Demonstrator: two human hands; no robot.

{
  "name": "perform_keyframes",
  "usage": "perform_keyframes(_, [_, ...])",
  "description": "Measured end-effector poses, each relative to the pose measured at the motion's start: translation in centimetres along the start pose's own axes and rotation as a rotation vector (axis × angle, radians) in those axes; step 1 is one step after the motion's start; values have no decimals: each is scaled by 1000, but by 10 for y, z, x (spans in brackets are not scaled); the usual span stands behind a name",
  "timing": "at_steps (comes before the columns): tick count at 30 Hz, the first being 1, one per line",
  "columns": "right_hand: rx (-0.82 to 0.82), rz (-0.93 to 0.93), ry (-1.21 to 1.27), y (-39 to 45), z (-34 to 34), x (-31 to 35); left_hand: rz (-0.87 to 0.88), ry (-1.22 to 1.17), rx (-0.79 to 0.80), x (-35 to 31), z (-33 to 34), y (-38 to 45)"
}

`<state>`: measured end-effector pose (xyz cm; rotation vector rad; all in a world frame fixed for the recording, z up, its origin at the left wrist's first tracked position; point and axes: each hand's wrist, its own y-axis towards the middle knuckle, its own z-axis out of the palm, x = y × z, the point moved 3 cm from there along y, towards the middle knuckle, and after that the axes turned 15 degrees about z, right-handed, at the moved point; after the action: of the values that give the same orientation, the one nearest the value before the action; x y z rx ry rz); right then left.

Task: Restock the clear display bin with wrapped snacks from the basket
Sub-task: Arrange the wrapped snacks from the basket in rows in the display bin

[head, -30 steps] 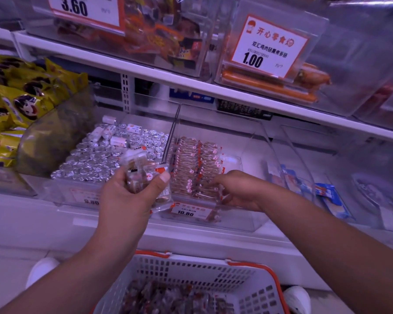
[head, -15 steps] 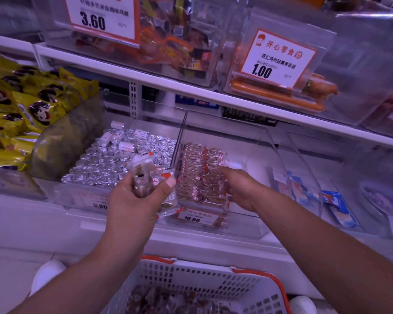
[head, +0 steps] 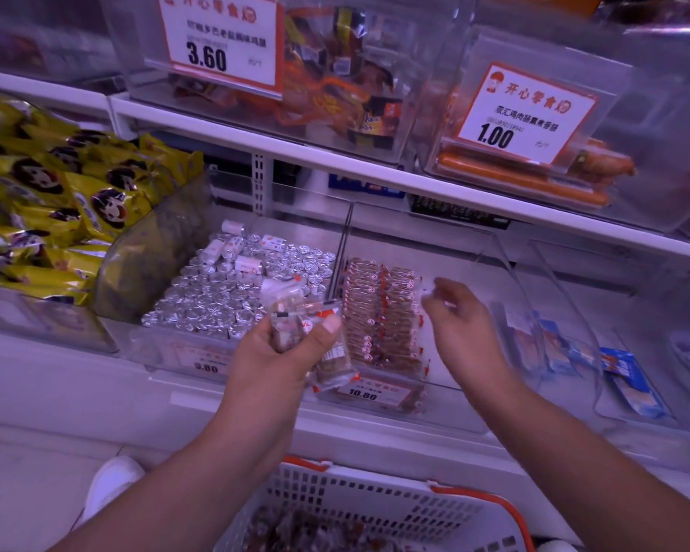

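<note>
Your left hand (head: 273, 362) is gripping a small bundle of wrapped snacks (head: 295, 324), thumb pressing across the front and fingers curling behind, so the packets are fanning up and out of your fist. One packet is hanging lower, just under your thumb, over the front edge of the clear display bin (head: 490, 268). That bin is sitting directly beyond your grip, with two neat rows of the same snacks (head: 379, 316) filling its left part, just to the right of the bundle you are holding. A 10.80 price tag (head: 365, 393) is showing on the bin's front, just below your thumb.

Your right hand (head: 461, 316) is hovering over the bin's bare right part, fingers loosely bent. It is blurring, and I cannot tell whether anything is pinched in the fingertips.

Left of your grip, a neighbouring bin is holding foil-wrapped pieces (head: 232, 284), and yellow bags (head: 56, 201) are lying further left. Blue packets (head: 630, 376) are lying to the right of your right hand.

Below your wrists, the white basket (head: 379, 507) with an orange rim is holding more wrapped snacks, dark and blurred.
</note>
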<state>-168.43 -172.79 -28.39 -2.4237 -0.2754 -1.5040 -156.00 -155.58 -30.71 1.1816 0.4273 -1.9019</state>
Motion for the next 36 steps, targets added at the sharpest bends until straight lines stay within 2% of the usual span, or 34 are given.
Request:
perform_keyframes(1, [106, -53, 90, -26, 4, 2, -12, -7, 11, 0, 2, -3])
perform_keyframes(3, [351, -38, 152, -72, 24, -2, -28, -26, 19, 2, 8, -10])
perform_keyframes(5, [480, 14, 185, -101, 43, -5, -42, -15, 18, 1, 16, -20])
perform_keyframes(7, [460, 111, 286, -108, 52, -9, -77, -18, 34, 2, 20, -27])
perform_keyframes(10, [414, 266, 468, -110, 49, -13, -132, -99, 138, 1, 24, -35])
perform_keyframes(14, [514, 422, 715, -114, 39, -22, 2, 123, 303, 0, 20, -41])
perform_keyframes(17, [461, 326, 639, -118, 36, -27, 102, 157, 219, -2, 17, -38])
perform_keyframes(20, [218, 19, 250, -119, 33, -30, 135, 107, 72, 0, 13, -34])
perform_keyframes(22, [218, -112, 57, -124, 41, -28, 114, 91, 30, 4, 14, -35])
perform_keyframes(24, [326, -94, 11, -133, 54, -27, 39, 38, 24, 9, 19, -42])
perform_keyframes(28, [415, 42, 230, -132, 54, -28, -60, -26, -41, 14, 22, -54])
perform_keyframes(31, [412, 71, 310, -128, 37, -29, -26, -49, 87, 5, 25, -55])
perform_keyframes(33, [421, 84, 342, -121, 21, -28, 86, -18, 220, -6, 24, -51])
perform_keyframes(36, [457, 53, 327, -94, -12, -14, 349, 292, 383, -26, 17, -38])
